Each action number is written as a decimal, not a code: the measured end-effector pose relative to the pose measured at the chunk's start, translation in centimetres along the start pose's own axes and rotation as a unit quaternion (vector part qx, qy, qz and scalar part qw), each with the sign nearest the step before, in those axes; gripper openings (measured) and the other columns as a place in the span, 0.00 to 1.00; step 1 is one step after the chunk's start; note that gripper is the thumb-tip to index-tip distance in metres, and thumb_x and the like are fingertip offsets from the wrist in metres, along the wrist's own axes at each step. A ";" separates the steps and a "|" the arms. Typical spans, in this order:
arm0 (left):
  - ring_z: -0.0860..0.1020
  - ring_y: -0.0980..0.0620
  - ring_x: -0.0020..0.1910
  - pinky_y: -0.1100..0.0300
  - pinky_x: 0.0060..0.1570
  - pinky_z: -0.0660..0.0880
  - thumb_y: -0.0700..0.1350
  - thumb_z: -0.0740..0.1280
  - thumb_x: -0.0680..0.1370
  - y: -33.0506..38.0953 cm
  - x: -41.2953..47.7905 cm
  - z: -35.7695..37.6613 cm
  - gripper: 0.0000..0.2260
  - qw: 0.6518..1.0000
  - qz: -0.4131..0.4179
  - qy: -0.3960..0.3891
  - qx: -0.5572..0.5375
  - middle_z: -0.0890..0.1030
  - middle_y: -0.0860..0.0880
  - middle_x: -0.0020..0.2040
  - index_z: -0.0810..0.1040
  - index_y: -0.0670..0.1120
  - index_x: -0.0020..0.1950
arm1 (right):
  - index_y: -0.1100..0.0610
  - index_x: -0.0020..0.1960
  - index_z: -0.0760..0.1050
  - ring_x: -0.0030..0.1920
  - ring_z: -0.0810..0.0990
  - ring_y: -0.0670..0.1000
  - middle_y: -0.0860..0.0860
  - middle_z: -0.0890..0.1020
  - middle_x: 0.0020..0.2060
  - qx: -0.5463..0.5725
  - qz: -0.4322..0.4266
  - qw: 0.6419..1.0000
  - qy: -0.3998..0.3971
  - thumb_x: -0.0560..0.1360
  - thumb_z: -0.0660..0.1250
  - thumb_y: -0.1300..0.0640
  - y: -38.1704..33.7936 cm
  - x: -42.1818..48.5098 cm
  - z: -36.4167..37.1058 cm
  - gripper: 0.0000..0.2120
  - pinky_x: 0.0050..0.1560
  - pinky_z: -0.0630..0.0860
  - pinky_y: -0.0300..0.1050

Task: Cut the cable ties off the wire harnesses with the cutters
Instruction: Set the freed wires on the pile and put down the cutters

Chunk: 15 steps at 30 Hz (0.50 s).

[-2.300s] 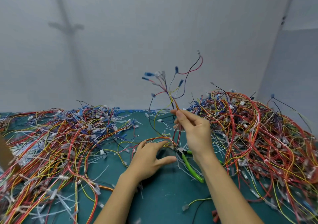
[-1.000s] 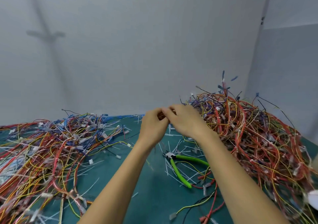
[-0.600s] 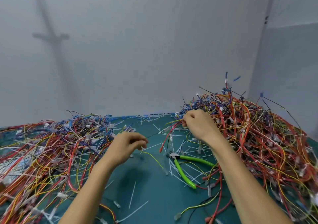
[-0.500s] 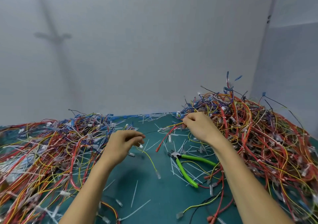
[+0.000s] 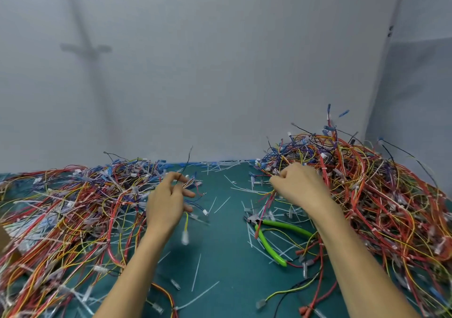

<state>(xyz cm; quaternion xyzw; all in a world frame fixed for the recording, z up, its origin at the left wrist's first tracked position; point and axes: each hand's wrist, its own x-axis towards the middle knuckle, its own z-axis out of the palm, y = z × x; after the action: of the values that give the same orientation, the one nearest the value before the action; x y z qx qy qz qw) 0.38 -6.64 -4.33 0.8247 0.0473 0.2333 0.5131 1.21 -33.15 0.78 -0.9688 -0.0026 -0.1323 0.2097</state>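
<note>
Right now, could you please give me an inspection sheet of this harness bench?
Surface: teal mat, largely covered by wires.
Job's things: green-handled cutters lie on the mat, unheld; left pile and right pile of harnesses flank them.
Clutter: cut cable ties scattered across the mat.
Hands: left hand pinches a thin harness; right hand grips red and yellow wires at the right pile's edge.
Cables: stray leads lie at the near edge.
Surroundings: grey wall panels behind.

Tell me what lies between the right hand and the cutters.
The right hand grips red and yellow wires that dangle onto the cutters; loose cut ties lie around them.
</note>
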 end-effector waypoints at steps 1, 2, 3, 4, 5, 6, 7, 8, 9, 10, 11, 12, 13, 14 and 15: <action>0.81 0.49 0.26 0.46 0.44 0.79 0.40 0.57 0.81 0.1 0.0 -0.1 0.13 0.999 -0.010 -0.011 0.030 0.84 0.56 0.35 0.76 0.56 0.46 | 0.54 0.30 0.68 0.37 0.75 0.55 0.52 0.75 0.31 -0.057 0.013 0.998 0.013 0.72 0.61 0.49 0.2 0.0 -0.4 0.15 0.41 0.69 0.47; 0.81 0.51 0.26 0.49 0.45 0.79 0.39 0.57 0.79 0.2 0.0 -0.2 0.15 0.997 -0.016 -0.036 0.067 0.84 0.57 0.35 0.77 0.58 0.47 | 0.54 0.32 0.67 0.41 0.75 0.56 0.53 0.76 0.35 -0.118 0.026 0.993 0.013 0.73 0.61 0.48 0.4 0.0 -0.9 0.14 0.45 0.69 0.48; 0.82 0.53 0.27 0.52 0.46 0.79 0.38 0.57 0.78 0.3 -0.1 -0.2 0.17 0.991 -0.021 -0.071 0.114 0.84 0.59 0.36 0.79 0.59 0.48 | 0.54 0.34 0.67 0.44 0.74 0.56 0.53 0.77 0.40 -0.170 0.041 0.984 -0.007 0.73 0.60 0.49 0.7 0.0 -1.3 0.12 0.50 0.68 0.50; 0.82 0.55 0.29 0.55 0.47 0.79 0.39 0.58 0.76 0.4 -0.2 -0.1 0.17 0.979 -0.024 -0.109 0.168 0.84 0.60 0.37 0.81 0.59 0.48 | 0.55 0.37 0.67 0.48 0.75 0.57 0.54 0.78 0.44 -0.203 0.056 0.976 -0.045 0.74 0.59 0.51 1.0 0.2 -1.7 0.10 0.55 0.67 0.53; 0.83 0.56 0.32 0.56 0.49 0.78 0.40 0.59 0.74 0.5 -0.3 0.0 0.17 0.964 -0.027 -0.144 0.222 0.84 0.61 0.40 0.82 0.60 0.47 | 0.56 0.41 0.68 0.52 0.76 0.57 0.55 0.78 0.49 -0.217 0.073 0.969 -0.092 0.75 0.58 0.53 1.4 0.3 -2.1 0.07 0.61 0.67 0.55; 0.83 0.55 0.37 0.56 0.52 0.78 0.42 0.60 0.73 0.6 -0.4 0.1 0.16 0.947 -0.031 -0.174 0.268 0.84 0.62 0.42 0.82 0.62 0.44 | 0.56 0.45 0.69 0.56 0.76 0.58 0.55 0.78 0.52 -0.217 0.091 0.961 -0.143 0.75 0.58 0.55 2.0 0.5 -2.2 0.05 0.64 0.66 0.56; 0.83 0.54 0.42 0.55 0.54 0.78 0.44 0.60 0.72 0.7 -0.6 0.2 0.15 0.933 -0.041 -0.201 0.297 0.84 0.61 0.46 0.82 0.63 0.42 | 0.57 0.47 0.69 0.57 0.77 0.59 0.56 0.78 0.52 -0.210 0.109 0.953 -0.188 0.76 0.57 0.57 2.6 0.6 -2.4 0.04 0.64 0.68 0.55; 0.83 0.51 0.47 0.54 0.56 0.77 0.46 0.61 0.71 0.7 -0.7 0.3 0.14 0.924 -0.052 -0.220 0.309 0.84 0.59 0.49 0.82 0.64 0.42 | 0.58 0.48 0.70 0.55 0.77 0.58 0.56 0.77 0.50 -0.200 0.124 0.945 -0.226 0.76 0.57 0.59 3.2 0.7 -2.4 0.05 0.61 0.70 0.53; 0.82 0.50 0.51 0.54 0.59 0.76 0.48 0.60 0.70 0.7 -0.9 0.4 0.14 0.920 -0.064 -0.235 0.308 0.84 0.56 0.52 0.82 0.64 0.45 | 0.59 0.50 0.70 0.54 0.77 0.58 0.57 0.77 0.50 -0.191 0.135 0.939 -0.252 0.76 0.57 0.60 3.8 0.7 -2.5 0.06 0.56 0.71 0.50; 0.80 0.48 0.55 0.53 0.61 0.74 0.51 0.59 0.69 0.6 -0.9 0.4 0.15 0.918 -0.071 -0.246 0.303 0.83 0.55 0.54 0.82 0.63 0.49 | 0.59 0.52 0.69 0.54 0.77 0.58 0.57 0.77 0.51 -0.186 0.143 0.934 -0.268 0.77 0.56 0.60 4.1 0.5 -2.5 0.06 0.54 0.71 0.49; 0.78 0.48 0.57 0.52 0.62 0.73 0.53 0.58 0.67 0.5 -0.9 0.3 0.18 0.919 -0.072 -0.254 0.292 0.82 0.54 0.55 0.82 0.61 0.51 | 0.58 0.55 0.68 0.55 0.77 0.58 0.57 0.76 0.53 -0.186 0.150 0.932 -0.273 0.78 0.55 0.60 4.3 0.4 -2.5 0.08 0.56 0.71 0.49; 0.78 0.47 0.57 0.52 0.62 0.72 0.54 0.57 0.66 0.3 -0.7 0.3 0.20 0.923 -0.069 -0.261 0.276 0.81 0.53 0.55 0.82 0.58 0.52 | 0.57 0.58 0.69 0.56 0.77 0.58 0.57 0.76 0.55 -0.190 0.158 0.931 -0.269 0.78 0.54 0.59 4.4 0.3 -2.4 0.11 0.59 0.71 0.50; 0.78 0.47 0.54 0.53 0.60 0.73 0.55 0.56 0.66 0.1 -0.6 0.2 0.20 0.925 -0.064 -0.269 0.260 0.81 0.52 0.53 0.82 0.54 0.50 | 0.57 0.60 0.70 0.57 0.77 0.59 0.57 0.77 0.58 -0.200 0.164 0.930 -0.260 0.78 0.53 0.59 4.3 0.2 -2.3 0.13 0.60 0.70 0.52; 0.78 0.48 0.50 0.54 0.56 0.73 0.54 0.57 0.69 0.0 -0.6 0.1 0.18 0.927 -0.054 -0.281 0.241 0.81 0.52 0.50 0.82 0.52 0.49 | 0.56 0.61 0.70 0.59 0.76 0.59 0.57 0.76 0.61 -0.214 0.165 0.930 -0.247 0.78 0.54 0.59 3.8 0.1 -2.1 0.14 0.59 0.68 0.53; 0.77 0.52 0.45 0.57 0.51 0.73 0.53 0.56 0.73 -0.1 -0.5 0.0 0.17 0.929 -0.047 -0.292 0.220 0.80 0.52 0.47 0.83 0.51 0.49 | 0.55 0.63 0.71 0.61 0.75 0.59 0.57 0.76 0.63 -0.228 0.161 0.932 -0.230 0.78 0.54 0.58 3.0 0.0 -2.0 0.15 0.57 0.67 0.55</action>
<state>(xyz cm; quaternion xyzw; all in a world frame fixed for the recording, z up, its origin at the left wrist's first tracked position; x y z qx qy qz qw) -0.09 -6.71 -4.61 0.9455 -0.0160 -0.0588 0.3198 0.86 -36.75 1.32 -0.9819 0.1352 0.1326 -0.0044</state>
